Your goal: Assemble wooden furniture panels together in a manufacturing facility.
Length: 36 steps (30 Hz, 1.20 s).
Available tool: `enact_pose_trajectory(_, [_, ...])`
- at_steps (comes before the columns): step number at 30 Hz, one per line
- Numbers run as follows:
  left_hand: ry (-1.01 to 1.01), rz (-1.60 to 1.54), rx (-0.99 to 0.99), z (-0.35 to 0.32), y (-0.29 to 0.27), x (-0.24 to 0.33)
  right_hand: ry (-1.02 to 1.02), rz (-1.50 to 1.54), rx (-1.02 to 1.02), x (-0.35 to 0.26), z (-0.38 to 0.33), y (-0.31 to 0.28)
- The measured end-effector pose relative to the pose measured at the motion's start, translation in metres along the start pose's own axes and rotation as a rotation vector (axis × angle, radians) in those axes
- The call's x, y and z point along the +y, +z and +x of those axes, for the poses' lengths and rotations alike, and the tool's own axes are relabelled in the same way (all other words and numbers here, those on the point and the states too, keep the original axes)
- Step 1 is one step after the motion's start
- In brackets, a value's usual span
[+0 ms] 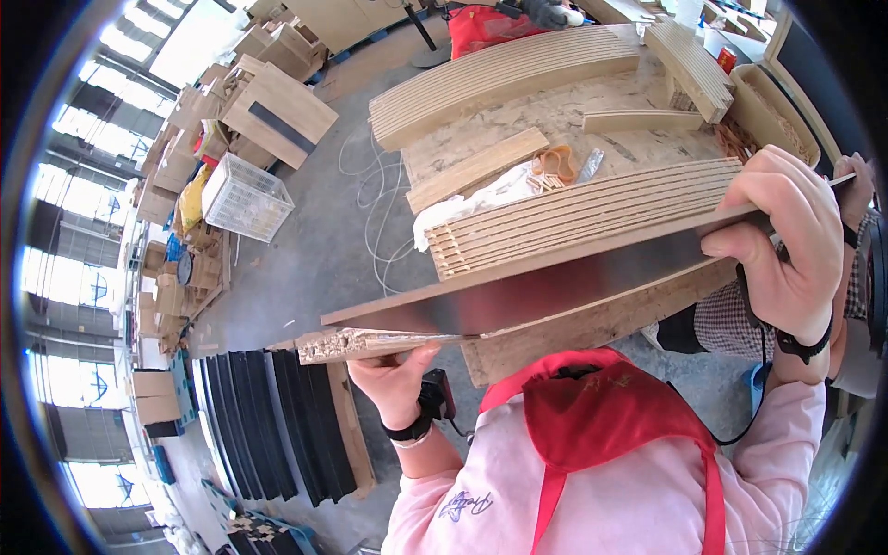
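A long, thin board (555, 294) with a dark glossy underside and a wood-coloured edge slants up from left to right in front of me. My right hand (786, 231) is closed around its right end, thumb beneath and fingers over the top. At the lower left, my left hand (388, 379) grips a light wooden strip (370, 343) from below, with the thumb along its near side. Rough chipboard shows at that strip's left end. The board lies right over the strip; whether the two are joined, I cannot tell. The left fingers are partly hidden.
Behind the board, stacked strips (592, 208) lie on a worn wooden worktable (518, 139), with more strips (504, 83) further back. A white cloth (481, 199) lies between them. Another person's hand (856, 185) is at the right edge. A white crate (248, 197) and black panels (268, 425) stand left.
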<state>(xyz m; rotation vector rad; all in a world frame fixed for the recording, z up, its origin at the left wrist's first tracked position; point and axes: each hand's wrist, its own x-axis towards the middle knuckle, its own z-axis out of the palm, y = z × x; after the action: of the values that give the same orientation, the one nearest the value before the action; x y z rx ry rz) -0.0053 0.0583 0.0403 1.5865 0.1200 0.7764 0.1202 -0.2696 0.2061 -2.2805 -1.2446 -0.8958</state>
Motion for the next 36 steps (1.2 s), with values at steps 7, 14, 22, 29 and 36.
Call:
enact_pose_trajectory(7, [-0.001, -0.045, -0.068, 0.006, -0.004, -0.006, 0.058, 0.085, -0.097, 0.0, -0.005, -0.004])
enact_pose_trajectory(14, [-0.011, -0.137, -0.113, 0.004, -0.007, -0.005, 0.093, 0.066, -0.041, -0.015, 0.014, -0.009])
enact_pose_trajectory(22, [-0.044, -0.295, -0.144, 0.003, -0.004, -0.017, -0.128, 0.013, -0.294, -0.053, 0.061, 0.004])
enact_pose_trajectory(29, [-0.082, -0.392, -0.21, 0.004, 0.0, -0.011, -0.216, -0.005, -0.702, -0.09, 0.076, 0.03])
enact_pose_trajectory(36, [-0.03, -0.381, -0.201, 0.003, -0.001, -0.018, -0.085, 0.206, -0.401, -0.09, 0.086, 0.028])
